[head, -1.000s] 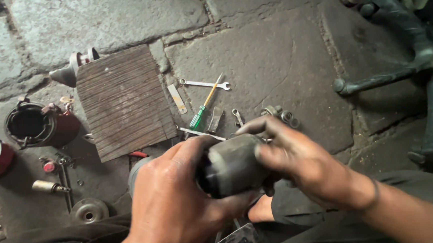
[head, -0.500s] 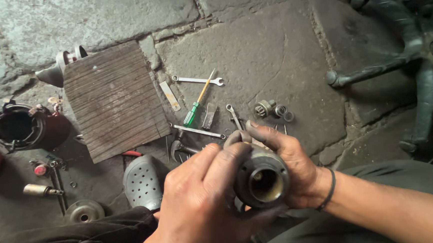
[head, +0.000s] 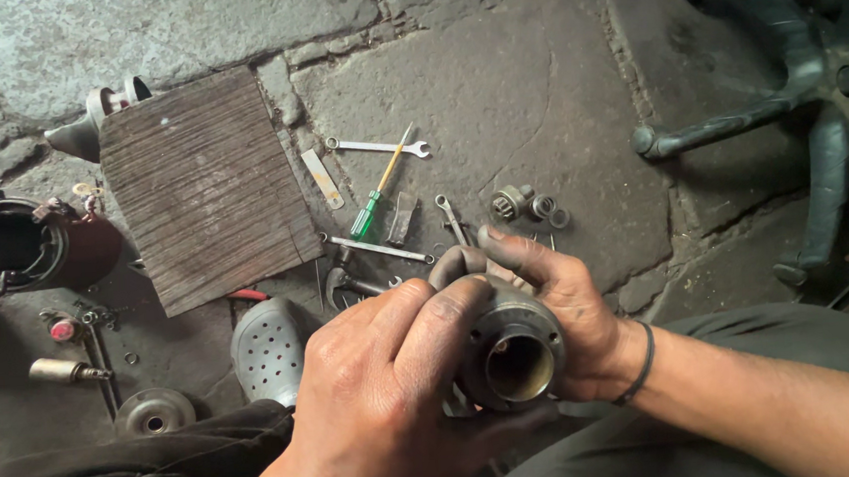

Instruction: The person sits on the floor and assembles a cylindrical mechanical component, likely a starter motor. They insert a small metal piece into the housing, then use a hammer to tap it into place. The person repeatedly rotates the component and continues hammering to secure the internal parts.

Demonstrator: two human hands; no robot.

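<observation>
Both my hands hold a round grey metal motor housing (head: 515,356) over my lap, its open bore with a brass-coloured sleeve facing up at me. My left hand (head: 385,398) wraps over its left side, thumb and fingers on the rim. My right hand (head: 566,303) cups it from the right and behind, fingers curled over the top. Both hands are dark with grease.
On the stone floor lie a ridged wooden board (head: 205,188), spanners (head: 378,146), a green-handled screwdriver (head: 375,197), a small gear and rings (head: 526,205), a grey clog (head: 266,348), a dark cylindrical motor casing (head: 22,248) and a chair base (head: 789,98).
I have turned the housing in my hands, so its open bore now faces up instead of its closed side. My view has shifted slightly downward.
</observation>
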